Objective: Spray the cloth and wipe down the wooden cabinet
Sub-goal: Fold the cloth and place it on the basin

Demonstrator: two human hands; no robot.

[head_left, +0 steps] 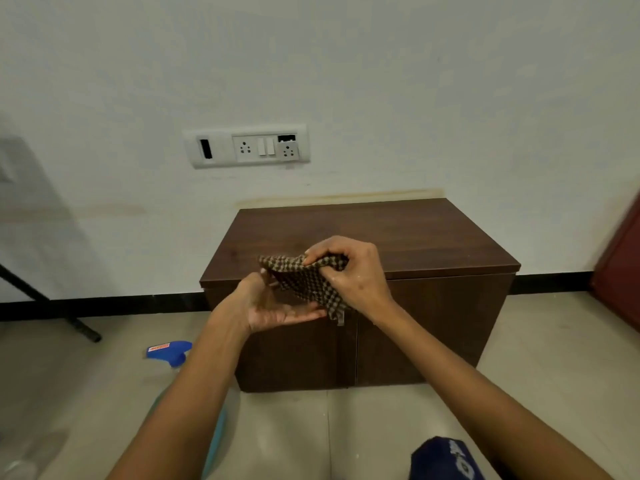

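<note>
Pinching checked cloth [304,282] in curled right hand [353,271] grip above flat, palm-up left hand [270,306], thumb contact unclear, before wooden cabinet [415,237], with spray bottle [169,353] body mostly hidden behind left forearm [194,393].

Both raised: right hand [349,271] pinching, left hand [273,306] palm-up.

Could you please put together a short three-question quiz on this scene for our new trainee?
1. True or false: the spray bottle stands on top of the wooden cabinet.
2. What is in the right hand's grip? A) checked cloth B) spray bottle C) cabinet door
3. Fill in: the socket panel is mounted on the ____.
Key: 1 false, it is on the floor; 2 A; 3 wall.
</note>
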